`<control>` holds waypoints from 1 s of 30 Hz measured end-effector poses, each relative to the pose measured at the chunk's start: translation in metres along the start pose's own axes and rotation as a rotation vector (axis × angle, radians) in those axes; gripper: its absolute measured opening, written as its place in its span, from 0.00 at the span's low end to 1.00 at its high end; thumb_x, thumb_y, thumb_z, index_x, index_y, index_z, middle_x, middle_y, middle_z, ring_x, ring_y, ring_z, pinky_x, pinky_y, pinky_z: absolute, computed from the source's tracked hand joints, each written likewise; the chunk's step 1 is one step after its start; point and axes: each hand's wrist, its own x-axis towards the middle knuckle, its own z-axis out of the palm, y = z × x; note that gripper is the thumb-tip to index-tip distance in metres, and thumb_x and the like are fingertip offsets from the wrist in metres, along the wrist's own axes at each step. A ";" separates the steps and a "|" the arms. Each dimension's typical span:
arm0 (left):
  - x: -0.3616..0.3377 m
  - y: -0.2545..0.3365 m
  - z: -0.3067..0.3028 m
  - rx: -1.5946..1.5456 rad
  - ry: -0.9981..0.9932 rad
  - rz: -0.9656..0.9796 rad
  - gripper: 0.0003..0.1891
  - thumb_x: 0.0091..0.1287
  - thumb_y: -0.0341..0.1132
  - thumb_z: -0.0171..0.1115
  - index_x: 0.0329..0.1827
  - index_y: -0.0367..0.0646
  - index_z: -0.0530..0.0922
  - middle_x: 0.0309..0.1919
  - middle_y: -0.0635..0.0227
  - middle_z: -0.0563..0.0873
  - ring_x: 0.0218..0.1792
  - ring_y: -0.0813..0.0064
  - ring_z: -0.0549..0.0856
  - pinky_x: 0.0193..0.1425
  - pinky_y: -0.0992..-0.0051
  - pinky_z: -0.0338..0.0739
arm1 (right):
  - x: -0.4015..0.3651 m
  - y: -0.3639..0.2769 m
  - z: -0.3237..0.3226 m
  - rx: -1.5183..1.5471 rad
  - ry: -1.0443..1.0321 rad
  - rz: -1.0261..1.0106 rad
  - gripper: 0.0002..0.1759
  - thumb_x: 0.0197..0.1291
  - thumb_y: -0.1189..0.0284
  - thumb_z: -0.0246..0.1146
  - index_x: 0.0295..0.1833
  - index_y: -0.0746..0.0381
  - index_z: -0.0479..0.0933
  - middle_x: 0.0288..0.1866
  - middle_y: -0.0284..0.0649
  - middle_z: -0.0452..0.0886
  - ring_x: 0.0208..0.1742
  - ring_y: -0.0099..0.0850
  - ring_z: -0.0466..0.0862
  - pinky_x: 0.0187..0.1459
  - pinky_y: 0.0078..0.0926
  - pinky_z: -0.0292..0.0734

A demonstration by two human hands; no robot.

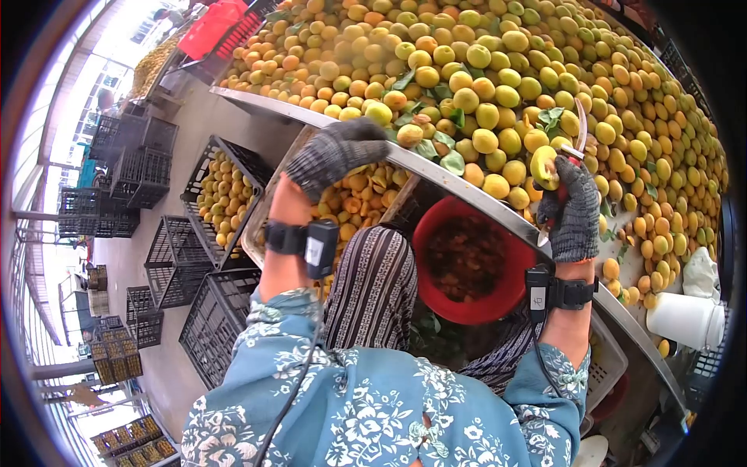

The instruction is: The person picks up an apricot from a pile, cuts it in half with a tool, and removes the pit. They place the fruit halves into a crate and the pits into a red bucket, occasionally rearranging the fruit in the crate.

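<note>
My left hand point(334, 156), in a dark grey knit glove, is over the table's metal edge, fingers stretched toward the pile. A yellow-green apricot point(379, 114) lies just beyond its fingertips; I see nothing held. My right hand point(574, 206), gloved alike, is closed around a red-handled knife point(581, 123) whose curved blade points away from me. A cut apricot point(544, 168), its inner face showing, sits against that hand's fingers. Below my left hand, a crate holds apricot halves point(354, 194). Whole apricots point(482, 93) with some leaves cover the table.
A red bucket point(443, 300) with dark brownish contents stands below the table's metal edge point(467, 191). Black crates stand at left, one filled with apricots point(223, 194). A white tub point(685, 319) lies at the right. A red basket point(214, 27) is at the far left corner.
</note>
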 end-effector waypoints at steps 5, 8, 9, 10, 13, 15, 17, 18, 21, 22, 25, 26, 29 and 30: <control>0.020 0.007 0.014 -0.687 0.392 -0.218 0.16 0.62 0.35 0.67 0.51 0.39 0.80 0.44 0.67 0.84 0.43 0.76 0.82 0.51 0.75 0.78 | -0.005 0.001 0.018 0.095 0.008 -0.004 0.17 0.59 0.63 0.64 0.51 0.57 0.75 0.23 0.34 0.78 0.11 0.21 0.69 0.12 0.16 0.62; 0.057 0.055 0.070 -0.975 0.123 -0.163 0.30 0.57 0.28 0.71 0.64 0.40 0.70 0.47 0.64 0.82 0.48 0.73 0.81 0.54 0.75 0.77 | -0.001 0.013 0.019 0.140 -0.019 -0.041 0.15 0.61 0.62 0.62 0.51 0.56 0.75 0.22 0.31 0.74 0.12 0.21 0.70 0.13 0.19 0.65; 0.069 0.059 0.097 -0.938 0.123 -0.047 0.34 0.55 0.27 0.72 0.65 0.40 0.68 0.48 0.63 0.82 0.50 0.72 0.80 0.56 0.74 0.76 | -0.001 0.014 0.019 0.185 -0.033 -0.030 0.15 0.61 0.62 0.62 0.50 0.56 0.75 0.24 0.30 0.75 0.14 0.22 0.72 0.15 0.20 0.67; 0.080 0.059 0.122 -0.898 0.123 0.068 0.38 0.52 0.27 0.74 0.67 0.41 0.65 0.49 0.62 0.81 0.52 0.71 0.80 0.57 0.73 0.76 | -0.001 0.016 0.021 0.180 -0.026 -0.036 0.15 0.61 0.62 0.62 0.50 0.56 0.75 0.24 0.30 0.75 0.14 0.22 0.72 0.15 0.20 0.67; 0.101 0.070 0.160 -1.162 0.094 0.188 0.40 0.50 0.29 0.77 0.67 0.40 0.65 0.51 0.64 0.80 0.53 0.73 0.79 0.59 0.73 0.75 | -0.004 0.014 0.030 0.267 0.073 -0.056 0.14 0.61 0.61 0.62 0.50 0.55 0.75 0.25 0.30 0.76 0.18 0.23 0.75 0.17 0.19 0.70; 0.104 0.070 0.160 -1.143 0.087 0.125 0.39 0.51 0.29 0.76 0.66 0.39 0.66 0.51 0.65 0.80 0.52 0.75 0.79 0.59 0.74 0.75 | -0.008 0.008 0.034 0.230 0.069 -0.041 0.14 0.62 0.64 0.61 0.51 0.58 0.75 0.29 0.30 0.78 0.19 0.21 0.76 0.17 0.18 0.70; 0.099 0.075 0.153 -1.094 0.117 0.081 0.32 0.53 0.30 0.75 0.62 0.37 0.71 0.50 0.66 0.81 0.50 0.77 0.79 0.58 0.76 0.75 | -0.011 0.006 0.030 0.158 0.025 -0.030 0.14 0.63 0.67 0.60 0.51 0.61 0.76 0.29 0.31 0.78 0.17 0.19 0.73 0.16 0.16 0.67; 0.099 0.072 0.152 -1.096 0.114 0.082 0.32 0.53 0.30 0.75 0.62 0.37 0.71 0.50 0.66 0.81 0.50 0.77 0.79 0.58 0.76 0.75 | -0.011 0.003 0.030 0.157 0.028 -0.032 0.14 0.63 0.67 0.60 0.51 0.61 0.76 0.29 0.31 0.78 0.17 0.19 0.73 0.16 0.16 0.67; 0.097 0.065 0.148 -0.895 0.132 0.138 0.28 0.54 0.30 0.73 0.59 0.35 0.74 0.48 0.64 0.82 0.49 0.77 0.79 0.56 0.74 0.75 | -0.009 0.001 0.030 0.006 0.088 -0.095 0.11 0.60 0.70 0.64 0.45 0.62 0.78 0.22 0.29 0.74 0.12 0.18 0.68 0.12 0.15 0.58; 0.097 0.062 0.148 -0.836 0.158 0.174 0.29 0.54 0.29 0.73 0.59 0.36 0.73 0.48 0.65 0.82 0.50 0.77 0.79 0.56 0.76 0.75 | -0.010 -0.002 0.025 0.004 0.093 -0.090 0.11 0.60 0.70 0.64 0.45 0.62 0.78 0.22 0.29 0.74 0.12 0.18 0.68 0.12 0.15 0.58; 0.090 0.074 0.144 -1.093 0.096 0.067 0.31 0.54 0.28 0.71 0.62 0.39 0.70 0.45 0.66 0.80 0.46 0.76 0.81 0.49 0.77 0.80 | -0.007 -0.014 0.008 0.039 0.198 -0.103 0.09 0.57 0.71 0.67 0.41 0.62 0.78 0.17 0.27 0.69 0.10 0.16 0.63 0.11 0.14 0.54; 0.086 0.078 0.141 -1.155 0.064 0.021 0.32 0.54 0.27 0.71 0.63 0.41 0.69 0.44 0.67 0.80 0.40 0.77 0.82 0.42 0.79 0.81 | 0.000 -0.016 -0.007 0.050 0.084 -0.096 0.11 0.60 0.67 0.65 0.43 0.62 0.77 0.16 0.26 0.67 0.10 0.17 0.62 0.13 0.15 0.55; 0.085 0.079 0.147 -1.332 -0.058 -0.103 0.33 0.53 0.26 0.70 0.64 0.44 0.68 0.41 0.67 0.79 0.29 0.81 0.80 0.30 0.81 0.79 | -0.009 -0.028 -0.005 0.082 0.015 -0.220 0.11 0.61 0.66 0.65 0.41 0.61 0.77 0.15 0.26 0.65 0.11 0.18 0.62 0.14 0.17 0.56; 0.085 0.081 0.149 -1.445 -0.139 -0.181 0.33 0.53 0.25 0.70 0.64 0.45 0.67 0.40 0.67 0.78 0.24 0.83 0.79 0.24 0.82 0.77 | -0.011 -0.031 -0.003 0.146 -0.012 -0.295 0.11 0.61 0.65 0.65 0.41 0.61 0.77 0.15 0.26 0.64 0.12 0.18 0.61 0.15 0.18 0.57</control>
